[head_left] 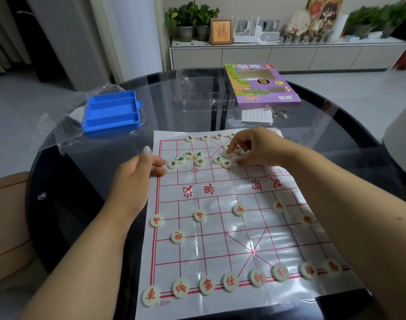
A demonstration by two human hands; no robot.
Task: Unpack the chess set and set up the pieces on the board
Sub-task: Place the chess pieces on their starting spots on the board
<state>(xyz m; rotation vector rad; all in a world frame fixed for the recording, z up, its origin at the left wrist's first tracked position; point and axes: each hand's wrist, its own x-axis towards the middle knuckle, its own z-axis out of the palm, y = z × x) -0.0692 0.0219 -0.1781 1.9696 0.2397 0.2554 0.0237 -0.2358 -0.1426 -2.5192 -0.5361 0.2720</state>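
Note:
A white paper chess board (220, 227) with red lines lies on the dark round table. Red-lettered round pieces (229, 282) stand along its near edge and on rows above it. Black-lettered pieces (199, 161) lie in a loose cluster on the far half, and several sit along the far edge (204, 137). My left hand (137, 169) rests at the board's left edge, fingertips touching a black-lettered piece (173, 164). My right hand (255, 146) reaches over the far half and pinches a piece (228, 154) with curled fingers; pieces under it are partly hidden.
A blue compartment tray (112, 112) sits at the far left on crumpled clear plastic wrap (56, 135). A clear plastic insert (201, 88), the purple game box (262, 85), a folded leaflet (256, 116) and metal wire puzzles (279, 112) lie beyond the board.

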